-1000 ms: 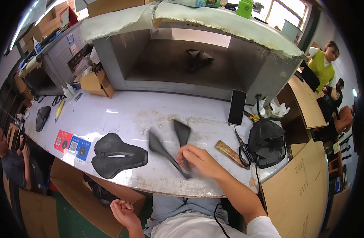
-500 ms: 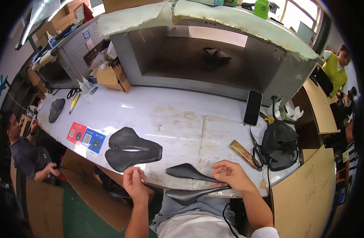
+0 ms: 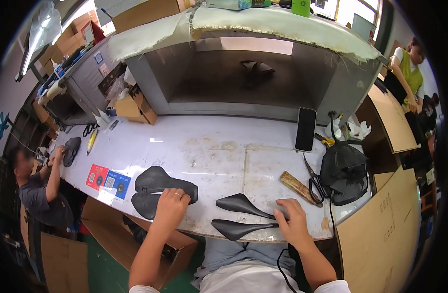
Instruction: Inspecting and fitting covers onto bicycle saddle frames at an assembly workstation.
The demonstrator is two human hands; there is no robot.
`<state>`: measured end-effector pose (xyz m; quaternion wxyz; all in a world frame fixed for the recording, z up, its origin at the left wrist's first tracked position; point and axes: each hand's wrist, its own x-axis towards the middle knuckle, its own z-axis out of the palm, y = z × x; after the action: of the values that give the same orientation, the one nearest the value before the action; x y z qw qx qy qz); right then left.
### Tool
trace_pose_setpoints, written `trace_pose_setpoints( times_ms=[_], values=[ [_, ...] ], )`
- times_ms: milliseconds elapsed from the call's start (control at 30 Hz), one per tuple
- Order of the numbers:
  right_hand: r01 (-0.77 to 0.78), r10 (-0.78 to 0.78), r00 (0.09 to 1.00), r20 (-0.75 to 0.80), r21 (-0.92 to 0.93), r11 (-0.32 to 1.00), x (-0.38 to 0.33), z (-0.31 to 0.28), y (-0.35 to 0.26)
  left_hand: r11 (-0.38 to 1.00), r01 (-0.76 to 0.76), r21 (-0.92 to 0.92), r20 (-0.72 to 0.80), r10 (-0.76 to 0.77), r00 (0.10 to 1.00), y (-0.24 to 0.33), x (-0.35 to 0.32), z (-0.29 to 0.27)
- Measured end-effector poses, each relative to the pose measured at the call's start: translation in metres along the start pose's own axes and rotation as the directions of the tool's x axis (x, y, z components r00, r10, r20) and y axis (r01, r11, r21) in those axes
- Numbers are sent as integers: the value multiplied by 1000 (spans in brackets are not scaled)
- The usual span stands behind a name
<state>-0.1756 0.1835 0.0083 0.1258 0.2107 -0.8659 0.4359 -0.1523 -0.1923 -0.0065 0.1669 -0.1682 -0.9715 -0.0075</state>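
My left hand (image 3: 172, 207) lies over the near right part of a matte black bicycle saddle cover (image 3: 158, 178), fingers bent down onto it. The cover has two rounded lobes and a slot between them. To its right, two glossy black tapered pieces (image 3: 241, 205) lie side by side at the table's front edge, wide ends to the left. My right hand (image 3: 293, 222) is closed at their narrow ends, thumb and fingers around the tips. Whether the pieces join there is hidden under the hand.
On the right lie a worn wooden block (image 3: 299, 187), black scissors (image 3: 314, 183), a phone (image 3: 306, 129) and a black bag (image 3: 343, 171). A grey shelf unit (image 3: 224, 108) stands behind. At the left, a co-worker (image 3: 43, 190) handles another dark piece (image 3: 72, 150). Cardboard boxes (image 3: 106, 229) stand below.
My left hand has moved forward from beside the cover onto it. The tapered pieces have shifted slightly right, and my right hand has lowered around their tips. The co-worker has reached the dark piece.
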Motion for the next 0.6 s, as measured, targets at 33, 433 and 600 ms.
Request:
trace_pose_setpoints(
  times_ms=[33,433,600],
  values=[
    [-24,23,1000,13,30,999,1,0,-4,999,-44,23,27,44,999,-2,0,0],
    [494,-517,776,361,163,854,40,94,-84,743,428,-515,24,-487,873,5,-7,8],
    [615,-540,697,471,-6,788,59,175,-80,778,389,-494,-26,-460,887,0,-10,7]
  ],
)
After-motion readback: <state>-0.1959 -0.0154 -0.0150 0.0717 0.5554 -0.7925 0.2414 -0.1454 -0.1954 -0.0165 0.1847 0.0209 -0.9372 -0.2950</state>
